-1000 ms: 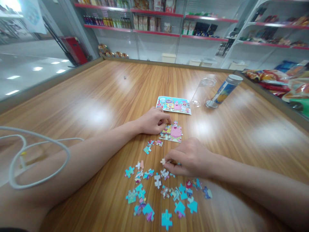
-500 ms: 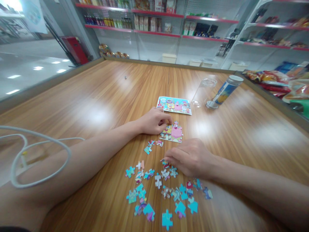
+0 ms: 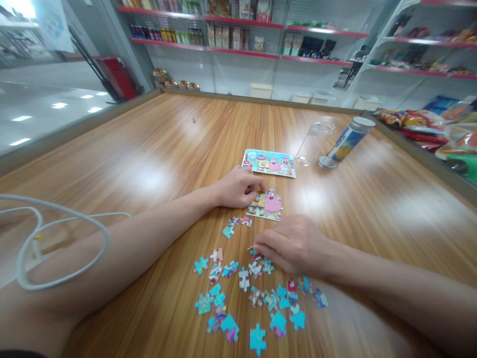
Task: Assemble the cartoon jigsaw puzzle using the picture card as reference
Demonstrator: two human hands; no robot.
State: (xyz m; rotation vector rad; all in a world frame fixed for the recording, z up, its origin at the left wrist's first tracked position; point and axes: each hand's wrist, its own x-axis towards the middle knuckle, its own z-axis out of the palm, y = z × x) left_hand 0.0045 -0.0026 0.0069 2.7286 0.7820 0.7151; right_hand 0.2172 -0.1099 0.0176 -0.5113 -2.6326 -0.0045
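My left hand (image 3: pixel 238 187) has its fingers curled at the upper left edge of a partly joined jigsaw puzzle (image 3: pixel 273 205), which shows a yellow and a pink cartoon figure. Closer to me, my right hand (image 3: pixel 292 244) pinches down at a small red-and-blue puzzle piece (image 3: pixel 255 253), its fingertips partly hiding it. Several loose puzzle pieces, among them a plain blue one (image 3: pixel 258 339), lie spread over the wooden table below both hands. A small cluster of pieces (image 3: pixel 228 230) sits just left of the joined section. Behind the puzzle lies a printed picture card (image 3: pixel 270 163) with similar figures.
A clear jar (image 3: pixel 314 141) and a blue tube canister (image 3: pixel 350 141) stand at the back right, a silver lid (image 3: pixel 327 162) by the canister's base. A white cable (image 3: pixel 104 228) loops over my left forearm. Snack bags (image 3: pixel 421 124) lie beyond the right edge; stocked shelves (image 3: pixel 242 51) line the back.
Hardly anything differs. My right hand has shifted very slightly at the loose pieces; my left hand and the joined puzzle stay where they were.
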